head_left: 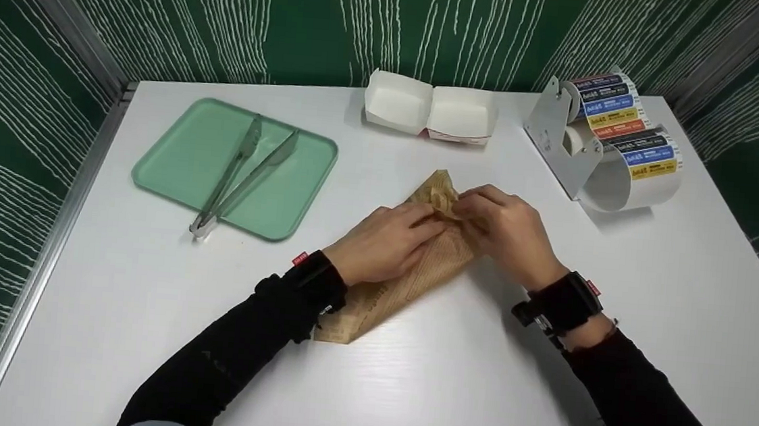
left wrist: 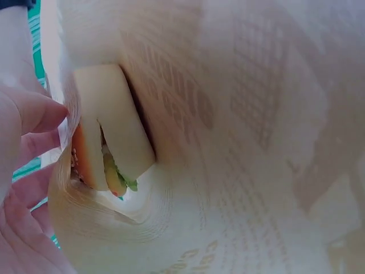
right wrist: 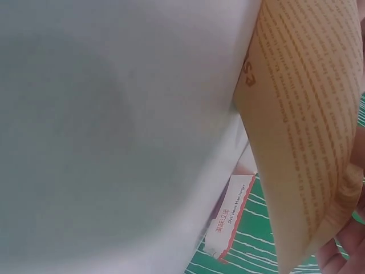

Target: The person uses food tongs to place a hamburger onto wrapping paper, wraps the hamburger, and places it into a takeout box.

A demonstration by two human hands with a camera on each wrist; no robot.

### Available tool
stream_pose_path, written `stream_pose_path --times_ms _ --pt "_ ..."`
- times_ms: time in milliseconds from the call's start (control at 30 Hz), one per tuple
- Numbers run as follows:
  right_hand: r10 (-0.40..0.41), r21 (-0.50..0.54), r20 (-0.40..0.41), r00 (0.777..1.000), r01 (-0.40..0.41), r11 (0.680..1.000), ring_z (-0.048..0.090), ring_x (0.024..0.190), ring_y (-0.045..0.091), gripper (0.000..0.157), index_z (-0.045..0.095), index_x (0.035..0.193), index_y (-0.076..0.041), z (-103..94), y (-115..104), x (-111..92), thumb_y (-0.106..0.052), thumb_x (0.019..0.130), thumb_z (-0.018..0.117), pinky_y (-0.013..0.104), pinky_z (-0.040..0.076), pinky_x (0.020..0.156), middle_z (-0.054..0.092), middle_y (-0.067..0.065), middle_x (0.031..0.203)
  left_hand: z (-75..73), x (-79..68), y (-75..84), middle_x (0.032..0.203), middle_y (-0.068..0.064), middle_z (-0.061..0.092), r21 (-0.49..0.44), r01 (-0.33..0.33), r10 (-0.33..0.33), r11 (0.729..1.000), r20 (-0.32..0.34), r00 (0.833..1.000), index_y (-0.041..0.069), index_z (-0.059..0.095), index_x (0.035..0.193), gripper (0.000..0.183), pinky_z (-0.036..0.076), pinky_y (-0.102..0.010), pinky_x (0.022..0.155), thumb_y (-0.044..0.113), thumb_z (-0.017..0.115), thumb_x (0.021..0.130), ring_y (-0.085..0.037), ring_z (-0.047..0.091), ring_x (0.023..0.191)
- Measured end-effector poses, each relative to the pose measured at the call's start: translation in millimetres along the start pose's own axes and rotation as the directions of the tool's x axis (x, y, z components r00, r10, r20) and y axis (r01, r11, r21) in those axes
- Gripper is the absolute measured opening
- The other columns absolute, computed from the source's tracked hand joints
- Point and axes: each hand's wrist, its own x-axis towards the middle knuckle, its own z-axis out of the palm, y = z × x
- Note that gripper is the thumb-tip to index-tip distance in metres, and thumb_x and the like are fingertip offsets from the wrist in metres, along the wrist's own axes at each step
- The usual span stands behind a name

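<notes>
A sheet of brown printed wrapping paper point(head_left: 433, 261) lies slantwise on the table, folded around a burger. In the left wrist view the burger point(left wrist: 111, 123) shows inside the paper, with a pale bun, sesame seeds and a bit of green leaf at its cut edge. My left hand point(head_left: 384, 240) lies over the paper, its fingertips curled at the folded upper part. With the fingers of my right hand point(head_left: 510, 230) I pinch the crumpled paper at its upper right edge. From the head view the burger is hidden.
A green tray point(head_left: 174, 156) at the left carries metal tongs point(head_left: 240, 175), whose end overhangs the rim. An opened white burger box point(head_left: 398, 103) stands at the back. Back right is a label dispenser point(head_left: 561, 143) with rolls of coloured labels point(head_left: 608, 106).
</notes>
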Motion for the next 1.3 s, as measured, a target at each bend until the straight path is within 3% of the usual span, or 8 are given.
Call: stream_pose_path --times_ms 133,367,533,633,733,867,1000,1300 --pt "-0.012 -0.006 0.001 1.0 0.012 1.0 0.077 0.1 0.022 0.023 0.081 0.104 -0.011 1.5 -0.4 1.0 0.001 0.085 0.086 0.042 0.058 0.08 0.078 0.003 0.112 1.7 -1.4 -0.2 0.167 -0.025 0.03 -0.006 -0.036 0.036 0.999 -0.042 0.998 0.01 0.058 0.152 0.041 0.062 -0.043 0.084 0.021 0.045 0.116 -0.032 0.068 0.108" --pt "-0.01 0.012 -0.015 1.0 0.01 1.0 0.077 0.101 0.021 0.024 0.081 0.106 -0.011 3.9 0.0 -1.3 0.002 0.087 0.085 0.042 0.061 0.082 0.078 0.003 0.113 0.3 -3.6 2.0 0.167 -0.018 0.045 0.002 -0.047 0.047 0.999 -0.017 0.999 0.005 0.056 0.155 0.043 0.055 -0.047 0.112 0.019 0.045 0.116 -0.034 0.049 0.152" --pt "0.123 0.124 0.019 0.992 -0.124 0.985 0.076 0.106 0.024 0.027 0.076 0.117 -0.008 -1.4 1.5 -3.9 0.002 0.092 0.079 0.041 0.063 0.091 0.076 0.007 0.118 -1.2 -2.6 2.8 0.163 -0.018 0.052 -0.011 -0.039 0.039 0.999 -0.022 0.999 0.004 0.055 0.155 0.044 0.05 -0.048 0.119 0.02 0.047 0.115 -0.034 0.05 0.152" --pt "0.282 0.215 0.073 0.957 -0.291 0.932 0.076 0.104 0.03 0.03 0.073 0.124 -0.003 -9.9 5.4 -6.5 0.0 0.094 0.078 0.034 0.062 0.09 0.076 0.013 0.122 -2.5 -2.0 3.4 0.163 -0.018 0.052 -0.022 -0.027 0.026 0.999 -0.013 1.0 0.004 0.055 0.155 0.044 0.047 -0.048 0.122 0.02 0.048 0.115 -0.034 0.049 0.153" --pt "0.417 0.25 0.13 0.9 -0.436 0.864 0.075 0.098 0.028 0.028 0.073 0.123 -0.002 -18.3 11.6 -11.7 -0.009 0.097 0.079 0.019 0.057 0.084 0.077 0.016 0.118 -3.7 -2.2 4.0 0.164 -0.018 0.05 -0.028 -0.01 0.01 1.0 0.009 1.0 0.004 0.055 0.155 0.044 0.045 -0.047 0.124 0.02 0.048 0.115 -0.034 0.047 0.155" --pt "0.496 0.268 0.148 0.856 -0.517 0.813 0.07 0.083 0.011 0.021 0.075 0.109 -0.003 -22.2 19.9 -21.4 -0.018 0.096 0.082 0.011 0.05 0.071 0.078 0.011 0.098 -4.1 -2.4 4.3 0.162 -0.019 0.052 -0.008 -0.016 0.016 1.0 0.012 1.0 0.003 0.055 0.155 0.043 0.044 -0.045 0.124 0.018 0.049 0.114 -0.034 0.049 0.154" --pt "0.481 0.299 0.125 0.868 -0.495 0.816 0.064 0.074 0.001 0.011 0.074 0.096 -0.003 -17.7 25.2 -28.2 -0.009 0.093 0.083 0.014 0.049 0.065 0.074 0.003 0.084 -3.9 -2.4 4.4 0.162 -0.019 0.052 -0.015 -0.024 0.025 1.0 0.018 1.0 0.002 0.055 0.154 0.043 0.041 -0.043 0.127 0.015 0.049 0.114 -0.034 0.048 0.154" --pt "0.296 0.1 -0.015 0.955 -0.293 0.951 0.061 0.074 0.011 0.016 0.072 0.087 -0.006 -12.7 24.4 -32.7 0.003 0.087 0.085 0.018 0.047 0.066 0.068 0.006 0.081 -2.9 -2.2 3.6 0.161 -0.021 0.051 -0.039 -0.014 0.015 0.999 0.029 0.999 0.002 0.055 0.154 0.043 0.037 -0.042 0.129 0.016 0.05 0.113 -0.035 0.048 0.154"
